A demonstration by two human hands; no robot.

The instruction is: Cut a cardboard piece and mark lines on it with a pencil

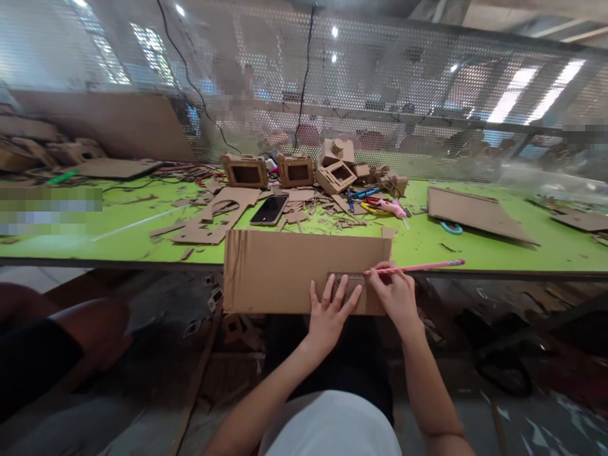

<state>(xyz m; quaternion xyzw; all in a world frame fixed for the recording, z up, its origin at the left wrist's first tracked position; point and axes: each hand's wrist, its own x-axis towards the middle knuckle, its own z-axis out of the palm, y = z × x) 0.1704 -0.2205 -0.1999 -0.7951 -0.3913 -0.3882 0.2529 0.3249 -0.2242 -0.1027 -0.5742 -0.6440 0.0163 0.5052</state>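
Note:
A large flat piece of cardboard (275, 272) rests at the table's front edge and over my lap. My left hand (329, 310) lies on it with fingers spread, the tips pressing on what looks like a clear ruler (348, 278). Pinched in my right hand (394, 294) is a pink pencil (418, 266), its point on the cardboard by the ruler's right end and its eraser end pointing right. Part of the ruler is hidden under my left fingers.
On the green table (475, 253) lie a phone (270, 210), cardboard offcuts (204, 218), blue-handled scissors (450, 228) and a pink glue gun (393, 208). Small cardboard frames (244, 171) and a cardboard camera model (337, 152) stand behind. Another person's arm (95, 323) is at left.

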